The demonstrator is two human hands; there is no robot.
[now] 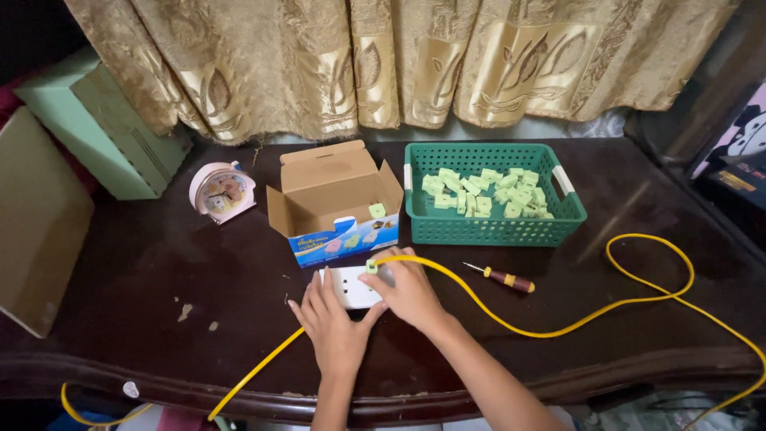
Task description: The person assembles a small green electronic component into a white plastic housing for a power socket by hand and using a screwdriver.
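A white socket block (349, 286) lies flat on the dark wooden table (159, 263), near its front. My left hand (333, 327) rests on its near edge with fingers spread flat. My right hand (409, 289) covers the block's right part and its fingertips pinch a small light green plug piece (372, 266) at the block's top edge. A yellow cable (558, 329) runs from under my right hand, loops to the right, and another length passes under my left hand toward the front left.
An open cardboard box (331, 199) holds one green piece. A green plastic basket (491, 229) holds several green pieces. A screwdriver (503, 277) lies right of my hands. A pink alarm clock (221, 191) and green boxes (96, 128) stand left. Curtains (399, 56) hang behind.
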